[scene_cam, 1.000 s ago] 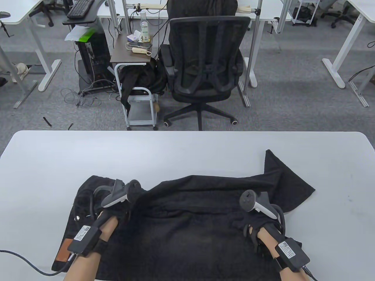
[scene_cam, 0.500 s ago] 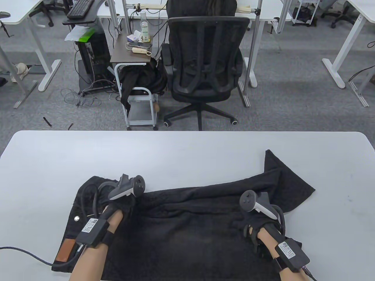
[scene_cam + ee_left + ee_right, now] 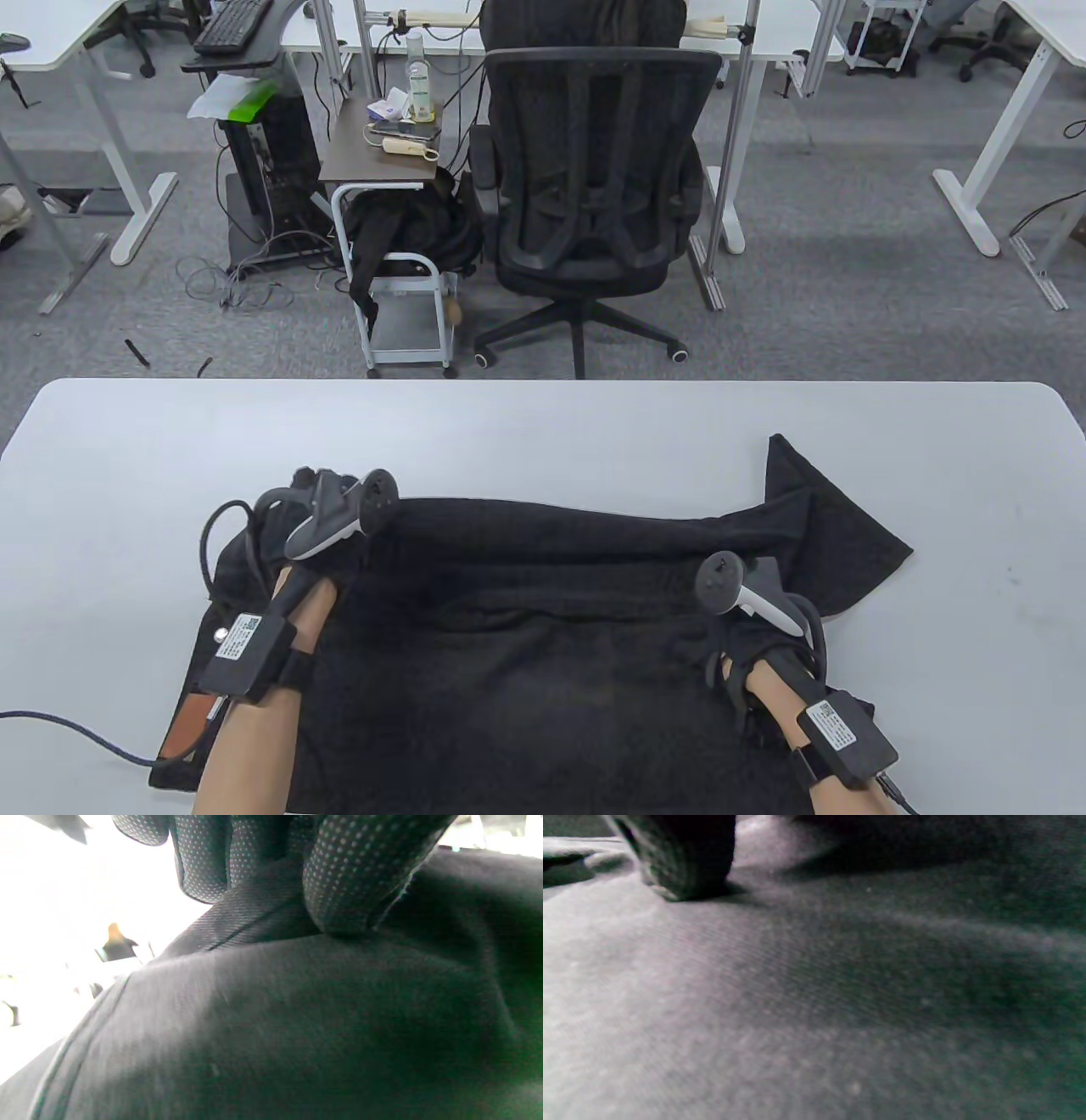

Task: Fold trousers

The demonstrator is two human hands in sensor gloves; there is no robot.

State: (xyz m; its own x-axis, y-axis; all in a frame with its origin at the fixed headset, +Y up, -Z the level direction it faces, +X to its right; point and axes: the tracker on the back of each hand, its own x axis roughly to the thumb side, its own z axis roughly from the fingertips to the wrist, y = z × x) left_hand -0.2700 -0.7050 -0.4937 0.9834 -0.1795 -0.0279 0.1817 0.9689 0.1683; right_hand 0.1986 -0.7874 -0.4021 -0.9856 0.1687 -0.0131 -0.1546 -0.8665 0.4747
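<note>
Black trousers (image 3: pixel 543 645) lie spread across the near half of the white table (image 3: pixel 543 433), waistband with a brown label (image 3: pixel 188 726) at the near left, leg ends reaching the far right (image 3: pixel 814 509). My left hand (image 3: pixel 327 509) is at the trousers' far left edge; in the left wrist view its gloved fingers (image 3: pixel 352 878) pinch a fold of the black cloth (image 3: pixel 263 912). My right hand (image 3: pixel 747 654) rests flat on the cloth near the right side; in the right wrist view one fingertip (image 3: pixel 683 861) presses on the fabric (image 3: pixel 814 993).
A black office chair (image 3: pixel 594 178) and a small cart (image 3: pixel 399 263) stand on the floor beyond the table's far edge. A cable (image 3: pixel 76 734) runs off the near left of the table from my left wrist.
My left hand has moved away from me and leftward with the pinched cloth, drawing the upper layer toward the far edge and flattening it. The right hand has stayed in place.
</note>
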